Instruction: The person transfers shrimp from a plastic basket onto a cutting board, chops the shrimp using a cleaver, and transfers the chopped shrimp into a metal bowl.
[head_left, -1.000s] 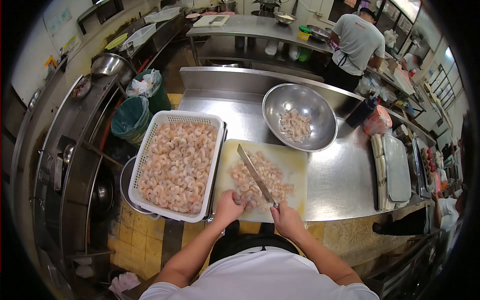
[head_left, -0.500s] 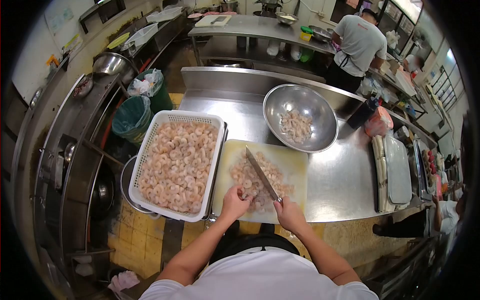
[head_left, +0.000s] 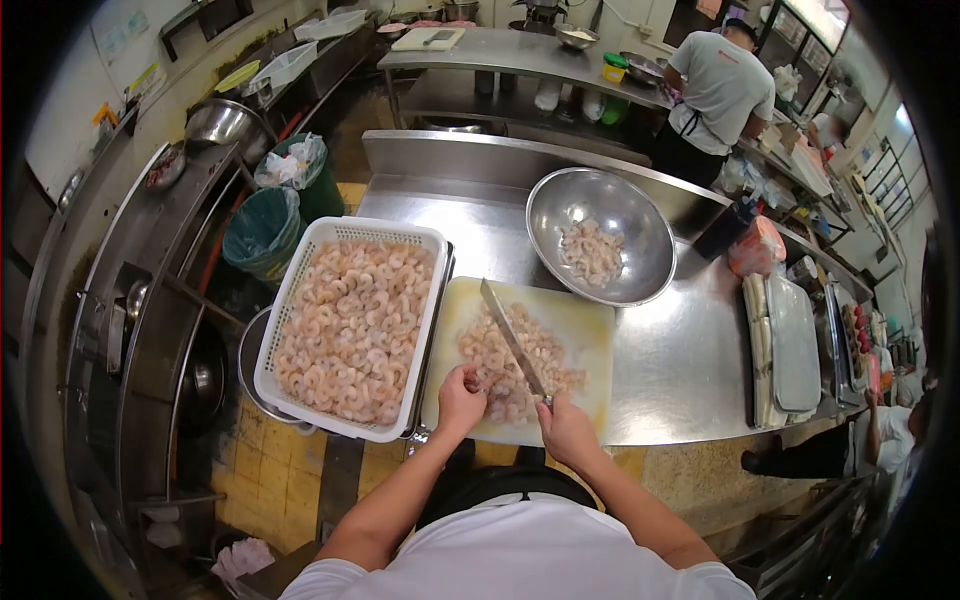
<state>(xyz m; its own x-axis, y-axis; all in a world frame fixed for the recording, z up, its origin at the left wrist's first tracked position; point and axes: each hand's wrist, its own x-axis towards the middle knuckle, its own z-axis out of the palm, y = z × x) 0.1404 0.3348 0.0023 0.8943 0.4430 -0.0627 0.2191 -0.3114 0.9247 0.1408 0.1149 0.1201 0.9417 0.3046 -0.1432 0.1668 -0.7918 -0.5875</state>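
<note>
My right hand (head_left: 568, 428) is wrapped round the handle of a long kitchen knife (head_left: 512, 338), its blade slanting up and left over a heap of peeled shrimp (head_left: 540, 352). Beneath them lies a pale yellow cutting board (head_left: 583, 310). At the heap's left edge is my left hand (head_left: 462, 402), fingers curled and pinched together; what they hold, if anything, is hidden. Left of the board, a white perforated basket (head_left: 436, 262) is filled with peeled shrimp. Behind the board, a steel bowl (head_left: 652, 225) contains a smaller pile of shrimp (head_left: 592, 252).
A dark bottle (head_left: 726, 228) and a red-and-white package (head_left: 757, 246) stand at the table's back right. Lidded trays (head_left: 793, 345) sit at the right end. Lined bins (head_left: 262, 235) are beyond the basket. One person (head_left: 722, 90) works at the far counter, another (head_left: 885, 435) at right.
My left hand has drawn slightly left, away from the middle of the shrimp heap. My right hand and the knife have shifted a little left, the tip now farther up the board.
</note>
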